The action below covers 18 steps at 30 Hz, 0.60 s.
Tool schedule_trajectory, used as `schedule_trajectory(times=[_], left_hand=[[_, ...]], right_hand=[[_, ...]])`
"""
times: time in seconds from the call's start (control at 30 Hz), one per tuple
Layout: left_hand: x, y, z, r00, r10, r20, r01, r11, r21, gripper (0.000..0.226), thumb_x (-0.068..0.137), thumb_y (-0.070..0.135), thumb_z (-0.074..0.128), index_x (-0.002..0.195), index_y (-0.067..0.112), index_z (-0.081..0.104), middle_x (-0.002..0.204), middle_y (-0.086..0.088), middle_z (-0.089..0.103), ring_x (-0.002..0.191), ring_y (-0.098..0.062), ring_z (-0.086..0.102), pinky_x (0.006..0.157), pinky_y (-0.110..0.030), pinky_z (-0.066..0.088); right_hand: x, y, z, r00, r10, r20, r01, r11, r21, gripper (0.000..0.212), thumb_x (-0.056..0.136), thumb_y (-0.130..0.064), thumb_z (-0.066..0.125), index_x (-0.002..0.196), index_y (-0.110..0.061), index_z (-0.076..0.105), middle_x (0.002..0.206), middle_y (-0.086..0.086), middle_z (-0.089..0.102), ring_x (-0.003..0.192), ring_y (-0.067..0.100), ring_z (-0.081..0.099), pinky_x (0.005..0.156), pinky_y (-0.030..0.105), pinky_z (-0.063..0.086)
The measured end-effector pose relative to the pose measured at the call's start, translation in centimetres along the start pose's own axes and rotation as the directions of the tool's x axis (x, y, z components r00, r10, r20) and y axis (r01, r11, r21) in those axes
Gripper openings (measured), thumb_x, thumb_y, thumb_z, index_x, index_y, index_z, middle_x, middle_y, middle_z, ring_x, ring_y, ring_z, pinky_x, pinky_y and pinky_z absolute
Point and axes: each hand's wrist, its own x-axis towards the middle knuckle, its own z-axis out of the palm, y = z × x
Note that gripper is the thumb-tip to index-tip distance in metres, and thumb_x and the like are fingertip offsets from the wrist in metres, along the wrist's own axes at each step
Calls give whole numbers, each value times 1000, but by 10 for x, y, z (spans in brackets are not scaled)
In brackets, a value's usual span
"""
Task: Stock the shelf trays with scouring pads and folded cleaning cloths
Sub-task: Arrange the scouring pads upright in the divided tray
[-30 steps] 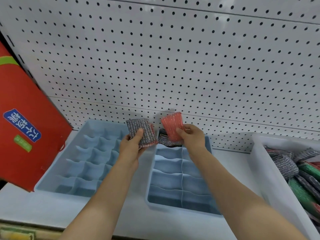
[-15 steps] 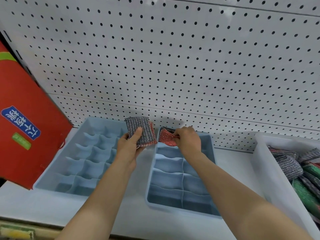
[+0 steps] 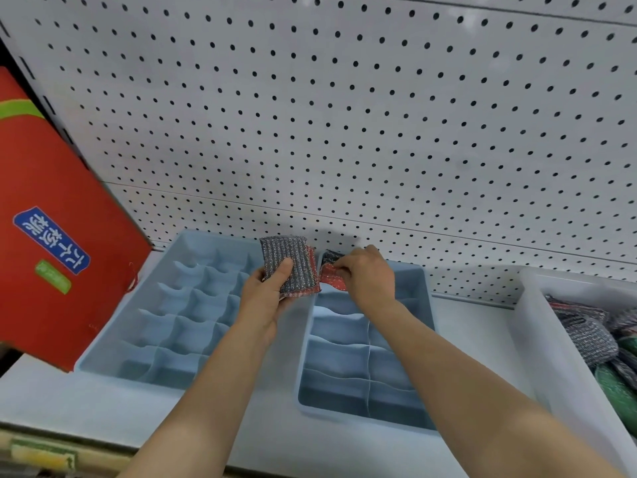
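Two blue divided trays stand on the white shelf: a wide one (image 3: 144, 353) on the left and a narrower one (image 3: 418, 305) in the middle. My left hand (image 3: 265, 294) holds a small stack of scouring pads (image 3: 291, 267), grey one on top, between the two trays. My right hand (image 3: 368, 277) pinches a red scouring pad (image 3: 331, 276) down in the back left compartment of the narrower tray, beside a dark grey pad (image 3: 331, 257) lying there.
A white bin (image 3: 537, 339) at the right holds several grey, green and red pads (image 3: 593, 336). A red carton (image 3: 51, 236) leans at the left against the pegboard wall (image 3: 344, 115). The shelf's front edge (image 3: 103, 439) runs along the bottom.
My right hand has lowered the red pad from above the narrower tray into its back left compartment. The left hand has kept its stack nearly still.
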Motion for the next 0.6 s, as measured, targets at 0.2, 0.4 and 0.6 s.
schedule_trajectory(times=[0.2, 0.4, 0.6], left_hand=[[-1, -2, -1, 1000, -1, 1, 1, 1000, 13, 44, 87, 23, 73, 126, 6, 60, 115, -10, 72, 103, -24, 70, 86, -39, 59], [-7, -6, 12, 995, 29, 91, -35, 997, 63, 38, 91, 23, 70, 124, 6, 60, 111, -10, 73, 93, -17, 73, 74, -30, 61], [-15, -8, 25, 981, 8, 193, -35, 990, 137, 34, 100, 39, 53, 127, 19, 58, 111, -3, 72, 91, -11, 72, 71, -26, 59]], right_hand=[[0, 1, 10, 992, 3, 123, -3, 1000, 5, 18, 94, -32, 63, 104, -26, 77, 100, -1, 66, 107, 21, 50, 69, 31, 47], [-14, -36, -35, 868, 288, 404, -494, 418, 763, 33, 83, -46, 75, 89, -14, 71, 90, 1, 76, 83, 14, 70, 78, 35, 61], [-28, -28, -36, 802, 247, 545, -575, 69, 815, 19, 85, -13, 75, 96, 1, 67, 106, 26, 72, 85, 28, 68, 81, 42, 61]])
